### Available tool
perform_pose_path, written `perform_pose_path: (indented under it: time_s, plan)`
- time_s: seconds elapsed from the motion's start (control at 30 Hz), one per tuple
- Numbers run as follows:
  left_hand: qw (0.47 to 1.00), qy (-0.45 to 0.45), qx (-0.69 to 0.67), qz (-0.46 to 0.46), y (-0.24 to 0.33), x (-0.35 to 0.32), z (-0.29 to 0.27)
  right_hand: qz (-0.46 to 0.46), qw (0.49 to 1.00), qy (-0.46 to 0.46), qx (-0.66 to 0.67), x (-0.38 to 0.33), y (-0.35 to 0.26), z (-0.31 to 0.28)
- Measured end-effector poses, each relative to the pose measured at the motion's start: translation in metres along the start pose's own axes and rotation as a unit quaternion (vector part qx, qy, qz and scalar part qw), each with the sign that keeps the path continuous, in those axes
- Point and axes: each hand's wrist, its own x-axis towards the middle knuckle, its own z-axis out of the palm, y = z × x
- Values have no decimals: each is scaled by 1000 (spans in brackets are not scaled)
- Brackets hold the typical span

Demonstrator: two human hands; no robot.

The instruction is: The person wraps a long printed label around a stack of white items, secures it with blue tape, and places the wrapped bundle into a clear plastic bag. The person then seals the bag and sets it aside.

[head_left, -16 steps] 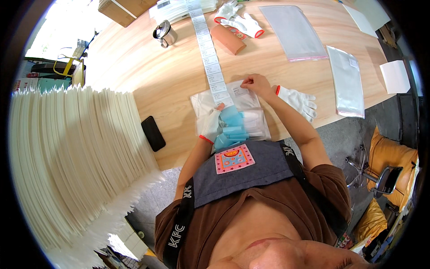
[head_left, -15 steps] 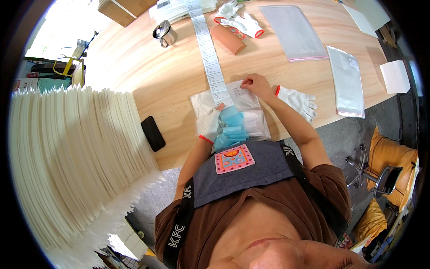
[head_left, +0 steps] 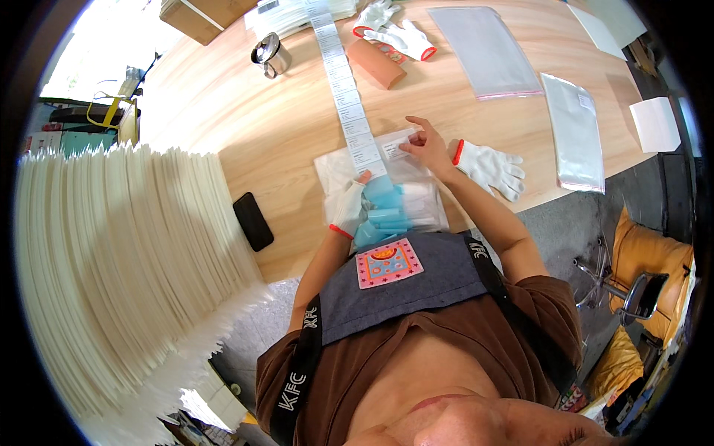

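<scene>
My left hand [head_left: 348, 207], in a white glove with bare fingertips, pinches the near end of a long strip of white labels [head_left: 346, 97]. Its bared blue backing [head_left: 383, 195] hangs in loose folds toward my apron. Beneath lies a stack of clear plastic bags [head_left: 335, 165] at the table's near edge. A white label [head_left: 396, 149] sits on the upper right of the top bag. Over its right edge is my bare right hand [head_left: 430, 147], its fingers apart, one stretched upward and the thumb side close to the label; whether it touches cannot be seen.
A tall stack of white sheets [head_left: 134, 267] stands at left, beside a black phone [head_left: 253, 221]. Farther back are a metal cup [head_left: 271, 56], a brown roll-like object [head_left: 377, 65] and white gloves [head_left: 401, 39]. Right of me lie another glove [head_left: 491, 169] and clear bags [head_left: 487, 52].
My right hand has loosened from a closed pinch over the label, its fingers now parted and one raised. My left hand keeps its hold on the strip.
</scene>
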Motion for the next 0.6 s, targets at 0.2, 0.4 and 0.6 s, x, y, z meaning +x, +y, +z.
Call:
perform_pose_path:
  time_s: [0.2, 0.4, 0.6]
  plan:
    - [997, -62, -36, -1, -8, 10, -10, 57, 996, -68, -8, 19, 5, -7]
    - [998, -62, -2, 17, -16, 19, -24, 46, 996, -58, -56, 14, -16, -8]
    - [981, -135, -102, 98, -14, 2, -18, -53, 995, -79, -37, -1, -22, -13]
